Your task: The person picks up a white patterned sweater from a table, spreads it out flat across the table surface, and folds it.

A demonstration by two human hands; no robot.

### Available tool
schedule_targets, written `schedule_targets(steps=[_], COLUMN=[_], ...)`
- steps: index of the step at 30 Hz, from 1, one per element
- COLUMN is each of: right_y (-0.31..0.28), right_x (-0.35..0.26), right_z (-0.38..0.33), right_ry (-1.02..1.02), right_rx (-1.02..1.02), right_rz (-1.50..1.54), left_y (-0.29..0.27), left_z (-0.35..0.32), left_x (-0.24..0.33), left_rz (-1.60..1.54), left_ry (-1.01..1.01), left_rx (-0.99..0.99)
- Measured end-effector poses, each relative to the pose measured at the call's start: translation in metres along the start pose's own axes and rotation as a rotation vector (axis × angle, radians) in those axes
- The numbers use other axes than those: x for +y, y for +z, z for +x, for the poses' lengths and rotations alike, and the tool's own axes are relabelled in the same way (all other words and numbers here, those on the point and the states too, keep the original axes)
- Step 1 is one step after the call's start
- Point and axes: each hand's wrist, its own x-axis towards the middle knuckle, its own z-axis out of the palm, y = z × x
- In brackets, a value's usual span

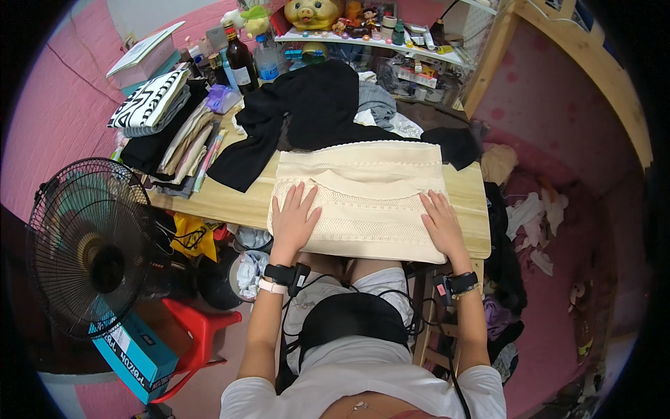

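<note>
A cream knitted garment [370, 227] lies flat and folded at the front of the wooden table, its near edge hanging slightly past the table's front. Its curved upper opening shows across the middle. My left hand [294, 218] rests on the garment's left side with fingers spread. On the right side my right hand [442, 222] lies flat, fingers stretched toward the far edge. Neither hand grips the cloth. Behind the garment, a black long-sleeved top [317, 101] is spread loosely over the table.
A stack of folded clothes [167, 126] stands at the table's left, near a brown bottle [241, 59]. Grey cloth [377, 103] lies behind the black top. A black fan [98, 244] and red stool [202, 335] are at the left. Cables run beside my lap.
</note>
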Motion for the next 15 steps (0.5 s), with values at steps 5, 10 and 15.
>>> schedule_targets(steps=[5,10,15], right_y=[0.001,-0.016,0.005], right_x=[-0.012,-0.032,-0.078], right_z=[0.003,-0.001,0.004], right_ry=[0.055,0.068,-0.136], right_rx=[-0.045,-0.100,-0.060], right_rz=[-0.090,-0.132,-0.093], left_y=[0.005,-0.007,0.014], left_z=[-0.005,0.001,-0.004], left_x=[-0.005,-0.002,0.033], left_rz=[0.025,-0.064,-0.043], left_ry=[0.048,0.037,0.166], left_rx=[0.084,0.040,0.143])
